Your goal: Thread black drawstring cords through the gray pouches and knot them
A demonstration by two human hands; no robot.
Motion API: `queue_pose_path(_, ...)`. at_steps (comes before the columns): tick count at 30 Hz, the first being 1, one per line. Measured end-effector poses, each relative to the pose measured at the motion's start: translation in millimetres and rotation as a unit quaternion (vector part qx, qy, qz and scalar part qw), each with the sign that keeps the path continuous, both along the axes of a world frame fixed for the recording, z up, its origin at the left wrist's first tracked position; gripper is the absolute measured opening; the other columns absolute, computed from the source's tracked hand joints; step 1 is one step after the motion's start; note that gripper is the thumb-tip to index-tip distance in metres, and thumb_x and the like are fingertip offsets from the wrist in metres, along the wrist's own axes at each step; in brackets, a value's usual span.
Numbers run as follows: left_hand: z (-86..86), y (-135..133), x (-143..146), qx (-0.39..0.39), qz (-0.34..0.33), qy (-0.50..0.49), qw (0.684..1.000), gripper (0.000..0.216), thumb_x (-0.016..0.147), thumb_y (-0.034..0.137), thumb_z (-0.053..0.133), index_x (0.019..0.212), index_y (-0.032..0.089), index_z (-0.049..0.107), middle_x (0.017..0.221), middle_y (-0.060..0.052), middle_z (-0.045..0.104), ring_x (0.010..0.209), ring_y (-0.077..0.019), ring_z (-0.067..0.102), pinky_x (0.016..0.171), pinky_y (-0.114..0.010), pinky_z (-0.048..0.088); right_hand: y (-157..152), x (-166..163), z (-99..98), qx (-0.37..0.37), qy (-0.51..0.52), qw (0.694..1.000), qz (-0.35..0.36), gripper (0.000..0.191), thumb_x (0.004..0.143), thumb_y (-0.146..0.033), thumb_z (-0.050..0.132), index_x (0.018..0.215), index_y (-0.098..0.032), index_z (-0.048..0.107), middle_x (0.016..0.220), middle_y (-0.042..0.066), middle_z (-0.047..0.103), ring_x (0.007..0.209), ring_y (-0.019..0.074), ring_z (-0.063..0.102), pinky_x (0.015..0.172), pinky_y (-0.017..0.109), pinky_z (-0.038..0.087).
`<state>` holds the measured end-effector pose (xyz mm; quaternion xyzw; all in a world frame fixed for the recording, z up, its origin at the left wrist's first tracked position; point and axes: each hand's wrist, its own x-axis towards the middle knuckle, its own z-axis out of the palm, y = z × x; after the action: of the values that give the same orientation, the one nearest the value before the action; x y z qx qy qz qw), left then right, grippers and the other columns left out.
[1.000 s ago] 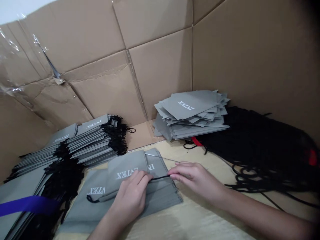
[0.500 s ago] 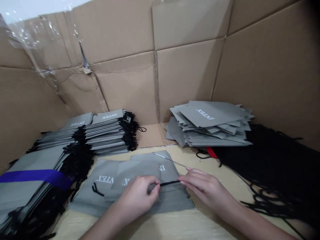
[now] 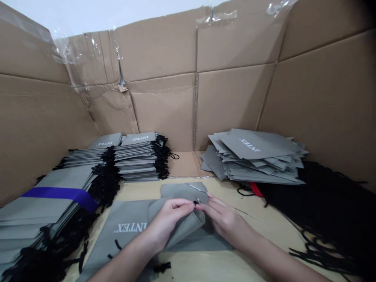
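Note:
A grey fabric pouch [image 3: 188,229] is bent up at its edge between my hands. My left hand [image 3: 173,221] is closed on that pouch, with thumb and forefinger pinched by a short bit of black cord [image 3: 196,203]. My right hand [image 3: 221,215] is closed too; its fingertips meet the left ones at the cord. Through its fingers runs a thin metal rod [image 3: 249,215], slanting across the pouches. Under my left forearm lies another grey pouch [image 3: 123,219] printed INTEX, with black cord ends [image 3: 117,244] at its edge.
Stacked pouches with black cords [image 3: 135,156] stand at the back left. A purple band [image 3: 61,192] wraps a nearer bundle. At right are a loose pouch pile [image 3: 258,147] and a heap of black cords [image 3: 320,211] with a red tie [image 3: 256,189]. Cardboard walls [image 3: 164,105] surround the table.
My hands have come together, and the length of cord stretched between them no longer shows. The pouch edge is now folded up. The view has shifted, showing more of the wall's top.

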<state>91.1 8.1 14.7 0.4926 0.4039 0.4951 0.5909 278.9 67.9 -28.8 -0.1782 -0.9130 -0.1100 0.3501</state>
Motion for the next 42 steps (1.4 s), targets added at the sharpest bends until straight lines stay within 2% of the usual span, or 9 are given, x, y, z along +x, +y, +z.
queue_pose_path(8, -13.2, 9, -2, 0.092, 0.019, 0.078, 0.993, 0.028, 0.075, 0.039, 0.065, 0.086, 0.014, 0.074, 0.095, -0.007, 0.072, 0.089, -0.0226, 0.062, 0.085, -0.034, 0.043, -11, -3, 18.2, -0.037, -0.061, 0.997, -0.042, 0.031, 0.080, -0.004, 0.034, 0.090, -0.014, 0.062, 0.073, 0.009, 0.061, 0.071, 0.0211, 0.056, 0.064, 0.035, 0.051)
queue_pose_path(14, -4.4, 1, -9, -0.075, 0.041, -0.032, 0.996, 0.018, 0.072, 0.032, 0.066, 0.077, 0.017, 0.074, 0.087, -0.003, 0.073, 0.092, -0.0200, 0.062, 0.090, -0.032, 0.044, -3, 4, 19.7, -0.090, -0.122, 0.986, -0.072, 0.021, 0.085, -0.012, 0.037, 0.082, -0.017, 0.058, 0.073, 0.006, 0.057, 0.072, 0.0194, 0.052, 0.061, 0.029, 0.042)
queue_pose_path(19, -3.1, 0, -11, -0.085, -0.005, -0.069, 0.994, 0.019, 0.069, 0.032, 0.070, 0.079, 0.016, 0.073, 0.085, -0.003, 0.073, 0.088, -0.0187, 0.063, 0.089, -0.031, 0.043, -14, -6, 11.0, -0.143, -0.167, 0.971, -0.097, 0.014, 0.081, -0.015, 0.042, 0.084, -0.019, 0.055, 0.070, 0.004, 0.061, 0.063, 0.0176, 0.056, 0.056, 0.027, 0.038)
queue_pose_path(25, -13.4, 2, -2, 0.052, -0.005, 0.118, 0.992, 0.026, 0.078, 0.036, 0.060, 0.076, 0.014, 0.073, 0.087, -0.007, 0.072, 0.094, -0.0229, 0.060, 0.089, -0.035, 0.041, -18, -4, 9.6, -0.199, -0.166, 0.966, -0.019, 0.015, 0.083, -0.013, 0.038, 0.079, -0.020, 0.050, 0.062, 0.000, 0.059, 0.050, 0.0134, 0.048, 0.049, 0.026, 0.029)
queue_pose_path(28, -19.2, 3, 0, 0.166, 0.014, 0.309, 0.936, 0.027, 0.085, 0.030, 0.050, 0.072, 0.017, 0.071, 0.076, -0.004, 0.069, 0.077, -0.0190, 0.060, 0.076, -0.030, 0.044, -16, -2, 12.8, -0.275, -0.121, 0.954, 0.016, 0.021, 0.091, -0.022, 0.034, 0.074, -0.021, 0.047, 0.057, -0.003, 0.049, 0.047, 0.0110, 0.040, 0.049, 0.025, 0.026)
queue_pose_path(31, -21.1, -1, 1, 0.224, 0.036, 0.497, 0.837, 0.026, 0.088, 0.026, 0.044, 0.079, 0.020, 0.067, 0.076, -0.004, 0.065, 0.071, -0.0187, 0.058, 0.063, -0.026, 0.042, -14, -3, 13.5, -0.405, -0.037, 0.912, 0.045, 0.031, 0.092, -0.033, 0.034, 0.064, -0.020, 0.040, 0.054, -0.005, 0.038, 0.048, 0.0097, 0.035, 0.047, 0.023, 0.025)
queue_pose_path(35, -19.8, -10, 5, 0.276, 0.021, 0.632, 0.724, 0.026, 0.090, 0.026, 0.036, 0.086, 0.021, 0.061, 0.078, -0.005, 0.064, 0.062, -0.0189, 0.059, 0.049, -0.025, 0.034, -16, -11, 9.8, -0.606, 0.098, 0.787, 0.061, 0.037, 0.087, -0.042, 0.039, 0.057, -0.020, 0.037, 0.046, -0.008, 0.031, 0.041, 0.0076, 0.028, 0.041, 0.021, 0.019)
queue_pose_path(38, -20.4, -13, 7, 0.299, 0.013, 0.653, 0.696, 0.027, 0.091, 0.029, 0.035, 0.088, 0.021, 0.060, 0.077, -0.004, 0.064, 0.059, -0.0178, 0.058, 0.047, -0.025, 0.030, -16, -16, 7.8, -0.676, 0.150, 0.719, 0.067, 0.037, 0.082, -0.041, 0.043, 0.053, -0.020, 0.036, 0.041, -0.009, 0.030, 0.036, 0.0058, 0.025, 0.039, 0.021, 0.017)
queue_pose_path(42, -23.4, -13, 6, 0.315, 0.013, 0.612, 0.726, 0.027, 0.090, 0.034, 0.037, 0.081, 0.022, 0.059, 0.072, -0.002, 0.063, 0.060, -0.0155, 0.056, 0.049, -0.024, 0.029, -18, -18, 9.2, -0.706, 0.173, 0.684, 0.056, 0.037, 0.078, -0.042, 0.048, 0.051, -0.020, 0.037, 0.039, -0.010, 0.031, 0.034, 0.0048, 0.025, 0.038, 0.020, 0.016)
